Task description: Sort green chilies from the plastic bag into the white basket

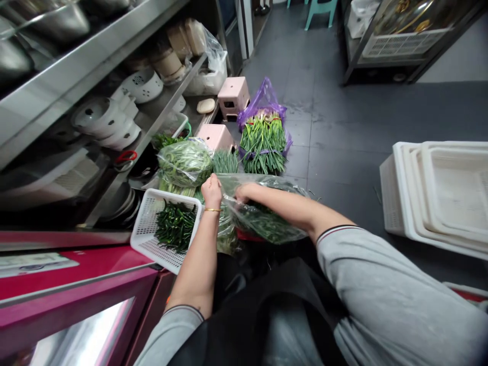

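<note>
A clear plastic bag [282, 223] of dark green vegetables lies in front of me. My left hand [212, 192] is closed in a fist around the edge of its mouth. At the opening, my right hand [244, 193] has its fingers curled down, partly behind the plastic; what they hold is hidden. Beside my left forearm sits a white perforated basket [143, 223] with green chili peppers [176, 223] in it. Just beyond my left hand lies another clear bag of pale green vegetables [186, 161], next to thin green stalks [225, 161].
Bundled green stalks [263, 142] lie in a purple bag [265, 94] near two pink stools [233, 94]. Metal shelving [95, 56] with white bowls runs along the left. Stacked white baskets [404, 203] stand at the right. A pink-red cabinet [76, 274] is at lower left.
</note>
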{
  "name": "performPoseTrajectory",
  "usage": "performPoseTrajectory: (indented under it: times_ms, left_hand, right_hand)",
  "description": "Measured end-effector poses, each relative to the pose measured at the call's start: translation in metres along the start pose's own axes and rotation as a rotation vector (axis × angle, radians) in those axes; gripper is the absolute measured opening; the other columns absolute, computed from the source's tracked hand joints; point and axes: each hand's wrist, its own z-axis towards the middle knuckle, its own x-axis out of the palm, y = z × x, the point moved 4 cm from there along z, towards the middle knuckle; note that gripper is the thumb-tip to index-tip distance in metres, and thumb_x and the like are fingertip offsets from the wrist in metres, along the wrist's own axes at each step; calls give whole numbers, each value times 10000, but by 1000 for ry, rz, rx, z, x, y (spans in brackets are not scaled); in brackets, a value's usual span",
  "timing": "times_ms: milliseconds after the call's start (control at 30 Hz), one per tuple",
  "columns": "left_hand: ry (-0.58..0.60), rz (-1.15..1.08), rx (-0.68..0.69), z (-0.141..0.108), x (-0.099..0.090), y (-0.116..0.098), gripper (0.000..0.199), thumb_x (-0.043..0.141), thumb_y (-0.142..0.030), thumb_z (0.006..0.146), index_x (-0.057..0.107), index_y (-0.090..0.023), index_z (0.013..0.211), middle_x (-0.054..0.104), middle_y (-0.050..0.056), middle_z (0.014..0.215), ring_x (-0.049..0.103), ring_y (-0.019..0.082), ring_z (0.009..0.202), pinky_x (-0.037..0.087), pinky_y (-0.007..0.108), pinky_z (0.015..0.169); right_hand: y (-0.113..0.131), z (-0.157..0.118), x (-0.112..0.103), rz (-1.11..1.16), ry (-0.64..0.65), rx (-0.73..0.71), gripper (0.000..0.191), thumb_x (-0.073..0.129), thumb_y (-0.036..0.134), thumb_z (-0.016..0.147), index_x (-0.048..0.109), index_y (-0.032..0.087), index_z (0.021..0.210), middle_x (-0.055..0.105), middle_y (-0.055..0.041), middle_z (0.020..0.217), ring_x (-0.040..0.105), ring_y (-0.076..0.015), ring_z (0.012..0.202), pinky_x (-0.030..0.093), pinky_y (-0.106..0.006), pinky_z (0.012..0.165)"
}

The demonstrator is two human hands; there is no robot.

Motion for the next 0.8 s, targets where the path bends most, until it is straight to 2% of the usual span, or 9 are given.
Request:
performPoseTrajectory:
  times_ms: [67,100,167,300,433,600,700,767,800]
  left_hand:
    - [24,27,-11,1,3,7,447,335,-386,929,415,-203,529,415,-15,478,431,114,529,342,225,535]
    - [36,31,-12,0,5,9,446,341,-386,927,421,-202,528,415,-15,478,432,114,530,341,226,534]
    - [48,28,-15,-3,10,11,449,342,-388,926,424,-201,527,410,-17,476,431,115,529,340,228,532]
    - [40,-17,3,-2,16,3,448,346,-402,927,433,-198,537,394,-21,473,428,112,525,339,225,525]
    - [18,-57,48,8,5,-5,432,379,-412,916,445,-194,548,381,-25,473,412,110,509,329,224,506]
    - [-46,-53,112,16,-27,-1,422,380,-420,907,473,-189,568,362,-32,477,364,103,480,325,227,497]
    - [116,121,215,-3,-29,-6,333,465,-402,867,568,-175,647,465,-16,545,450,113,553,398,227,580]
    - [264,274,293,-30,-25,-10,249,587,-406,797,652,-174,858,554,-5,640,523,138,633,453,254,671]
    - [296,325,341,-47,-25,-14,336,637,-409,763,651,-173,1002,604,16,732,562,160,703,476,280,729]
  right_hand:
    - [-9,-30,9,-65,99,26,448,689,434,725,692,227,1123,699,-98,1052,639,-234,894,460,-334,773]
    - [-13,-47,11,-92,70,19,467,646,439,766,658,239,1188,670,-116,1122,626,-249,933,451,-346,775]
    - [-19,-84,13,-134,-86,-17,399,526,417,867,635,246,1210,618,-131,1196,595,-252,973,421,-355,795]
    - [-25,-154,28,-208,-232,78,342,401,375,949,643,183,1097,619,-140,1044,541,-238,932,365,-341,778]
    - [-17,-199,52,-260,-300,104,338,377,340,971,600,171,1159,614,-127,971,511,-234,921,331,-351,775]
    - [-9,-207,75,-281,-377,-1,348,368,227,965,557,203,1257,620,-114,1008,505,-241,989,329,-370,809]
    - [-11,-192,74,-257,-366,0,363,470,289,929,554,202,1271,608,-138,1088,485,-274,1083,332,-406,876]
    - [-11,-184,70,-232,-322,-16,431,567,367,875,561,188,1267,590,-156,1150,463,-303,1142,328,-449,926]
    - [-11,-183,67,-216,-301,-38,467,602,387,848,562,189,1269,574,-162,1193,447,-316,1174,322,-473,949]
